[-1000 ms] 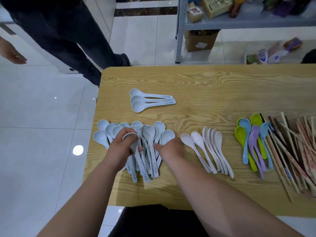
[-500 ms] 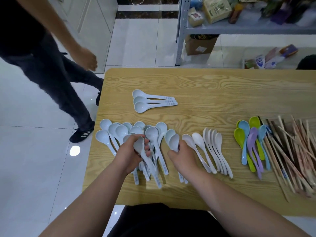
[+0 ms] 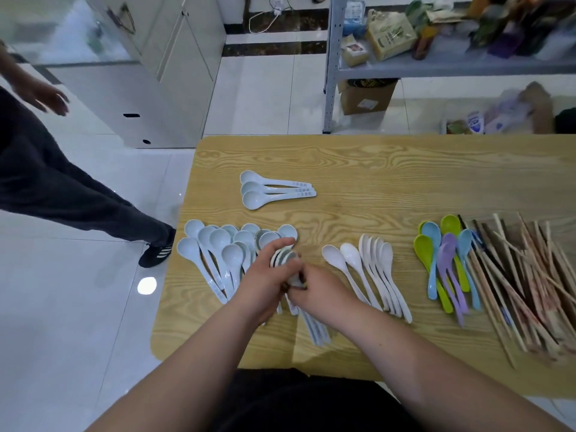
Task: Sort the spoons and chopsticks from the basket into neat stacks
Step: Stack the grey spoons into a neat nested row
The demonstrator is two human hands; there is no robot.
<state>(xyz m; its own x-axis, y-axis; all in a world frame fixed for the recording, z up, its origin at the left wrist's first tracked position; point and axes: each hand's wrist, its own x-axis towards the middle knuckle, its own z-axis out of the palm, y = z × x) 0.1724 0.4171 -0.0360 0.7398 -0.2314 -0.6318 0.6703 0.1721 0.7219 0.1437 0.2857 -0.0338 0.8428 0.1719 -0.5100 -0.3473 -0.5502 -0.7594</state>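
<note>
Both hands meet over one small bundle (image 3: 286,257) of nested pale blue spoons. The left hand (image 3: 265,283) curls its fingers round the bundle from its own side. The right hand (image 3: 322,291) closes its fingertips on the necks from the other side, so neither hand is spread open.

The bundle's long axis runs straight away from the person. The bowls poke out beyond the knuckles, and what seem to be its handles (image 3: 314,330) trail back under the right wrist toward the near edge of the desk (image 3: 405,182).

The loose pile (image 3: 218,254) of matching spoons lies just left of the left hand and points the same way, bowls far and handles near. The left hand is therefore the nearer one for the next pick, and no turning should be needed.

The three-spoon stack (image 3: 271,191) sits well ahead of both hands and lies crosswise, handles to the right. Joining the bundle to it would likely call for a quarter turn.

The white spoons (image 3: 367,272) lie just right of the right hand. The coloured spoons (image 3: 445,266) and chopsticks (image 3: 530,282) are well apart, farther right.
</note>
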